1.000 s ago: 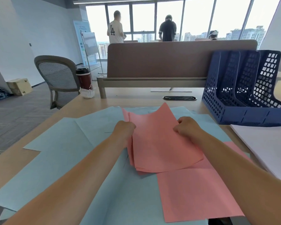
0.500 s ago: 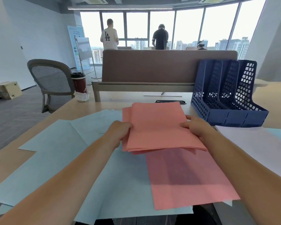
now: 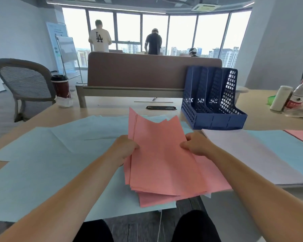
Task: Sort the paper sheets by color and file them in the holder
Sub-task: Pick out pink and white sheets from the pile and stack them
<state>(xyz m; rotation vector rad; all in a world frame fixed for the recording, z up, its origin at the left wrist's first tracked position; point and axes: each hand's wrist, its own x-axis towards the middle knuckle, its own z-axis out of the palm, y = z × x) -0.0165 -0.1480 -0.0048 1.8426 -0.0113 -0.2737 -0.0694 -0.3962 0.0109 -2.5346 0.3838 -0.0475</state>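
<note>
A stack of pink sheets (image 3: 157,147) is held tilted up in front of me, its lower edge near the desk's front. My left hand (image 3: 124,148) grips its left edge and my right hand (image 3: 195,144) grips its right edge. Another pink sheet (image 3: 157,199) lies flat beneath the stack. Light blue sheets (image 3: 47,154) cover the desk to the left. A white sheet (image 3: 243,154) and more blue paper (image 3: 287,147) lie to the right. The dark blue three-slot file holder (image 3: 215,117) stands at the back right, its slots showing no paper.
A coffee cup (image 3: 61,88) stands at the desk's back left, a brown divider panel (image 3: 147,72) runs behind. Bottles and a roll (image 3: 287,98) sit far right. A mesh chair (image 3: 23,81) is on the left. Three people stand or sit by the windows.
The pink stack went from lying nearly flat between my hands to tilted up on its lower edge, pulled closer to me. My view rose and shifted right.
</note>
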